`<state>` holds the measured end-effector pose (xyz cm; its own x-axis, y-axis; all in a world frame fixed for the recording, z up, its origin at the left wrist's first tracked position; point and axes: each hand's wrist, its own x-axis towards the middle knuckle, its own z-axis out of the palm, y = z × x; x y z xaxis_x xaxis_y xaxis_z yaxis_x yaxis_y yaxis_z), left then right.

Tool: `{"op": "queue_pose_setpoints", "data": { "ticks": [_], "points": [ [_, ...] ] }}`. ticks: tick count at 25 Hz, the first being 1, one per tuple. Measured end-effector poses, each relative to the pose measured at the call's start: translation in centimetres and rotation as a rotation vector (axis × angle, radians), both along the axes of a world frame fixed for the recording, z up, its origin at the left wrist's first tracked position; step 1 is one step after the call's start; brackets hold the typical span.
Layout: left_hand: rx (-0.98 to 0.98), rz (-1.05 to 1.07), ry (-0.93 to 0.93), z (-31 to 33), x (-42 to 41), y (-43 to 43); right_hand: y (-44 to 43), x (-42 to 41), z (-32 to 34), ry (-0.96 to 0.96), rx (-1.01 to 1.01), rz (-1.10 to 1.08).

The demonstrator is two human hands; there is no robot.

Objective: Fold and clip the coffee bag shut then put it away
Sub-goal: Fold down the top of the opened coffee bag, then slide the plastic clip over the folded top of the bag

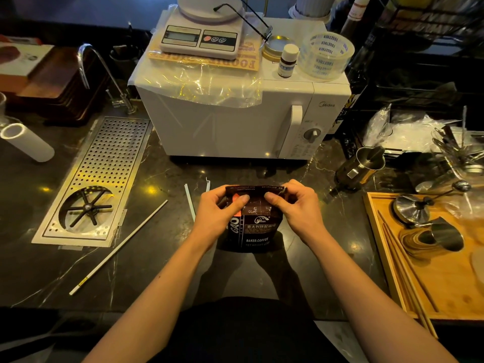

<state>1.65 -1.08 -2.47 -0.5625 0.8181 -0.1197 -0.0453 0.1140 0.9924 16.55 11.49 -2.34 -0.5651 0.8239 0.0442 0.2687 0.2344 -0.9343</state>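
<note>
- My left hand and right hand pinch the folded top of the coffee bag, thumbs pressing its front.
- The bag stands upright on the dark table between my hands.
- A pale clip strip lies just left of my left hand; the microwave sits beyond both.

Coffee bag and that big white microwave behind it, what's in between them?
In the head view, only bare dark countertop lies between the coffee bag and the microwave; thin white strips lie just left of the bag.
</note>
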Motion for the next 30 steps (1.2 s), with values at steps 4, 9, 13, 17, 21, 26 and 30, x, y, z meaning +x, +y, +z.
{"op": "queue_pose_setpoints", "data": {
  "ticks": [4, 9, 13, 17, 21, 26, 30],
  "points": [
    [-0.004, 0.057, -0.038, 0.0, 0.3, -0.5, -0.8, 0.0, 0.1, 0.023, -0.019, -0.009],
    [0.034, 0.151, -0.021, -0.1, 0.0, -2.5, -1.9, 0.0, 1.8, 0.052, -0.073, 0.167],
    [0.061, 0.261, -0.01, 0.0, -0.4, -5.2, -1.5, 0.0, 2.1, 0.06, -0.278, 0.378],
    [0.075, 0.345, 0.052, 0.4, -1.1, -7.9, -1.4, -1.2, 0.0, 0.126, -0.55, 0.321],
    [0.045, 0.469, 0.106, 0.3, -2.1, -10.7, -2.4, -4.0, -2.5, -0.099, -0.424, 0.274],
    [0.046, 0.618, 0.123, 0.2, -2.9, -14.4, -5.0, -9.6, -4.7, -0.336, -0.146, 0.345],
    [0.046, 0.706, 0.114, 0.1, -3.5, -16.8, -6.9, -12.8, -6.2, -0.425, 0.034, 0.385]
  ]
}}
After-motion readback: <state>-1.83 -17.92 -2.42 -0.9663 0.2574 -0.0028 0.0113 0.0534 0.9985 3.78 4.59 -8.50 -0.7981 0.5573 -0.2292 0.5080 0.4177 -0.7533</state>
